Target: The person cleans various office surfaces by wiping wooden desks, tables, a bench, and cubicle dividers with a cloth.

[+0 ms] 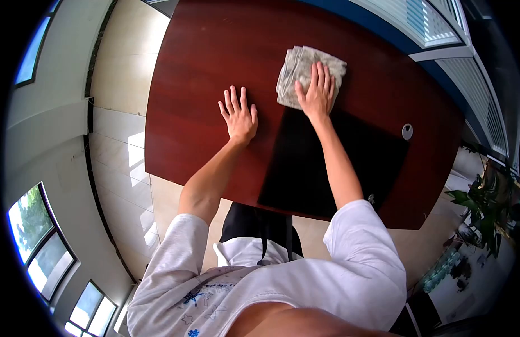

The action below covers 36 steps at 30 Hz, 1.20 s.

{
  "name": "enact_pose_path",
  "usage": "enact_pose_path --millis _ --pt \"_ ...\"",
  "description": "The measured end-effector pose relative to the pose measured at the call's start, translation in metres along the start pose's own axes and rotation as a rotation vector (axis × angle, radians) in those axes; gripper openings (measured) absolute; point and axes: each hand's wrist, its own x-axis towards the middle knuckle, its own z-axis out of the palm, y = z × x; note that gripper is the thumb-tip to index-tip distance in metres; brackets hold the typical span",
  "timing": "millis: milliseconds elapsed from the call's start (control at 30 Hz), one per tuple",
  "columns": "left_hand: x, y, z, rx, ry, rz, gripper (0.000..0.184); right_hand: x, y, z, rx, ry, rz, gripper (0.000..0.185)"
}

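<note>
From the camera on my head, looking down: my right hand [316, 99] rests palm down on a folded cloth [292, 72] on the dark red bench [201, 53], fingers extended and pointing away from me, only slightly parted, thumb out to the left. It pinches nothing that I can see. My left hand [239, 118] lies on the bare wood, palm down, fingers fanned, holding nothing.

The cloth sits directly under my right hand, clearly the nearer of the two; from my left hand it lies ahead and to the right, with bare wood between. Folded nearly square, it shows no clear long axis. It is toward the far side of the bench from my body, its near edge at the far end of a black rectangular area [293, 160], which my right forearm crosses.

The cloth is pale grey-beige, mottled and creased, with stacked layers showing along its left edge and a rumpled top around my fingers. Right of the black area, near its edge, a small round silvery fitting [407, 132] shows on the benchtop.
</note>
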Motion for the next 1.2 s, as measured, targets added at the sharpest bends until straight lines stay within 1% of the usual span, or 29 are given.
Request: enact_pose_path --millis 167,233,300,367,400,467,567,633,700,867,1067,1200 --pt "-0.003 -0.005 0.012 0.017 0.079 0.018 0.062 -0.228 -0.027 -0.073 -0.014 -0.126 0.173 0.08" --pt "-0.003 -0.005 0.015 0.005 0.098 0.014 0.062 -0.315 -0.047 -0.093 0.016 -0.175 0.256 0.08" --pt "-0.003 -0.006 0.018 0.032 0.128 0.017 0.063 -0.382 -0.069 -0.103 0.02 -0.227 0.308 0.08" --pt "-0.002 -0.007 0.024 0.04 0.16 0.024 0.063 -0.42 -0.083 -0.105 0.045 -0.209 0.326 0.081" --pt "-0.002 -0.006 0.023 0.046 0.16 0.028 0.063 -0.422 -0.086 -0.106 0.06 -0.19 0.328 0.081" --pt "-0.005 -0.005 0.019 0.063 0.152 0.029 0.063 -0.416 -0.086 -0.106 0.044 -0.249 0.362 0.083" --pt "-0.004 -0.005 0.018 0.046 0.133 0.024 0.064 -0.38 -0.069 -0.101 -0.008 -0.313 0.325 0.085" --pt "-0.003 -0.003 0.013 0.049 0.102 0.019 0.065 -0.33 -0.047 -0.094 -0.005 -0.277 0.25 0.084" --pt "-0.002 0.001 0.008 0.029 0.094 0.019 0.066 -0.267 -0.025 -0.083 0.026 -0.194 0.217 0.083" --pt "0.002 0.004 0.0 0.05 0.014 0.011 0.067 -0.096 0.024 -0.053 -0.069 -0.064 0.23 0.081" --pt "0.006 0.006 -0.005 0.046 -0.064 -0.027 0.07 0.106 0.066 0.016 -0.135 0.066 0.141 0.077" --pt "0.006 0.005 -0.005 0.027 -0.079 -0.033 0.07 0.191 0.077 0.045 -0.114 0.129 0.046 0.076"
